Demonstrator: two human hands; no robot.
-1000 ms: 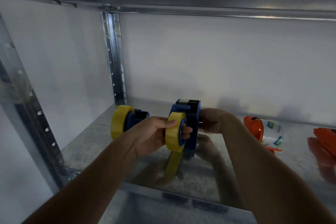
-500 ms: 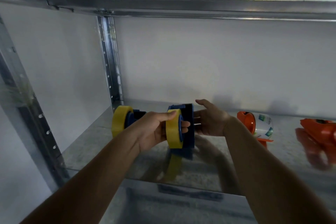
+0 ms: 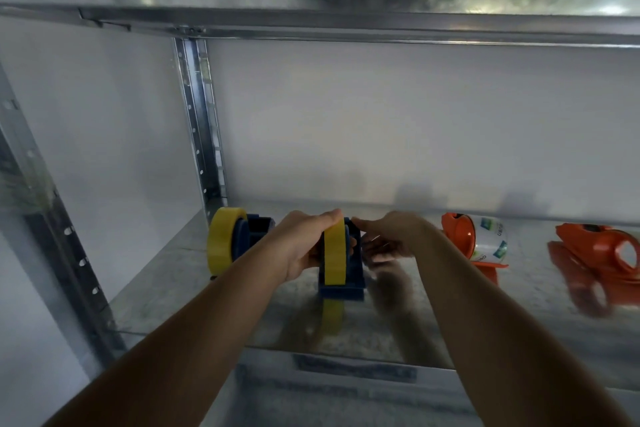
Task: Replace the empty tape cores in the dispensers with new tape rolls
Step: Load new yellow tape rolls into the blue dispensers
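**Seating the yellow roll square on the blue dispenser**

Galvanised metal shelf (image 3: 194, 291) against a pale wall is where it all sits, with the blue dispenser (image 3: 346, 284) standing on it near the front edge. Its yellow tape roll (image 3: 334, 253) is upright in the dispenser, edge toward us. The left hand (image 3: 301, 246) curls over the roll's top and left side, gripping it. The right hand (image 3: 388, 239) is just right of the dispenser, fingers fairly straight and loosely spread toward its side; whether they actually touch it I cannot tell.

To my eye the roll is being settled onto its hub. Doing that well means steadying the dispenser's body with the right hand, pushing the roll in straight, not tilted, and checking it turns freely.

Left of the blue dispenser, close by, stands a second blue dispenser (image 3: 254, 232) already carrying a yellow roll (image 3: 223, 243). Right of it lie an orange dispenser with a clear roll (image 3: 474, 239) and, further right, another orange dispenser (image 3: 602, 246).
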